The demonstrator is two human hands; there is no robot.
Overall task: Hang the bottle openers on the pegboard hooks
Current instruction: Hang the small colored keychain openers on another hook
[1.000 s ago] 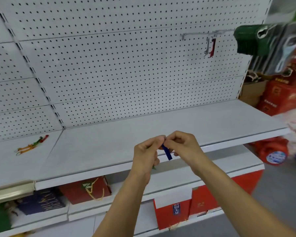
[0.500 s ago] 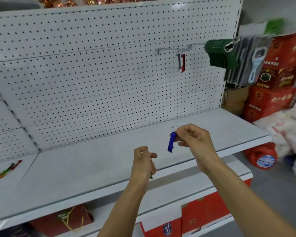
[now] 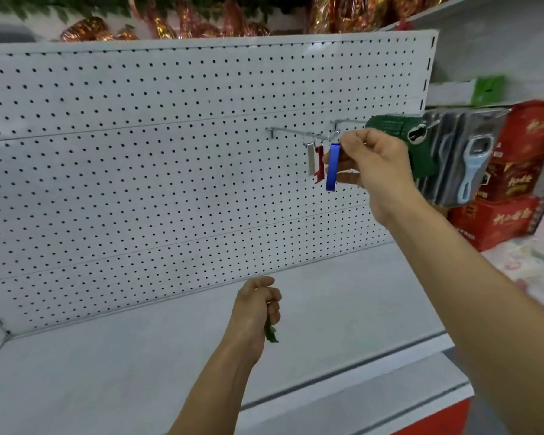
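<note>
My right hand [image 3: 371, 161] pinches a blue bottle opener [image 3: 332, 167] by its key ring, holding it up at the outer end of a metal peg hook [image 3: 288, 132] on the white pegboard [image 3: 139, 158]. A silver opener [image 3: 310, 157] and a red opener [image 3: 319, 163] hang on that hook just left of the blue one. My left hand [image 3: 256, 306] is low over the shelf, fist closed around a green opener [image 3: 270, 332] whose tip pokes out below the fingers.
A second hook to the right carries green carded packs [image 3: 399, 136] and blister-packed light-blue openers [image 3: 471, 164]. Red cartons [image 3: 515, 196] are stacked further right. The white shelf [image 3: 139, 356] lies below the pegboard.
My right hand has risen from above the shelf to the hook, carrying the blue opener. My left hand stayed low with the green opener. The view tilted upward.
</note>
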